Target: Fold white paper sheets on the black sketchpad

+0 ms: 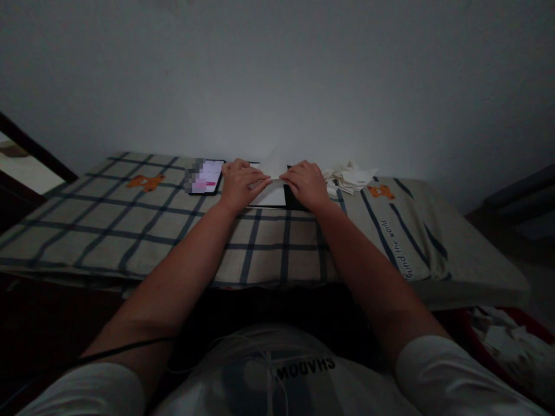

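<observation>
Both hands meet over the middle of a cloth-covered surface, pinching a thin white sheet of paper (274,167) between them. My left hand (243,182) is closed on the paper's left side, thumb and fingertips together. From the other side my right hand (307,184) grips the same edge, its fingertips a little apart from the left ones. Beneath the hands lies a flat white sheet (271,196) beside a black flat item (296,198), partly hidden by the right hand. To the right of that hand sits a loose pile of white paper pieces (349,178).
A phone (208,176) with a lit screen lies left of my left hand. The surface has a checked cloth (173,231) and stands against a grey wall (277,75). At lower right, a red container (526,320) holds many white pieces. A dark cable (130,346) crosses my left arm.
</observation>
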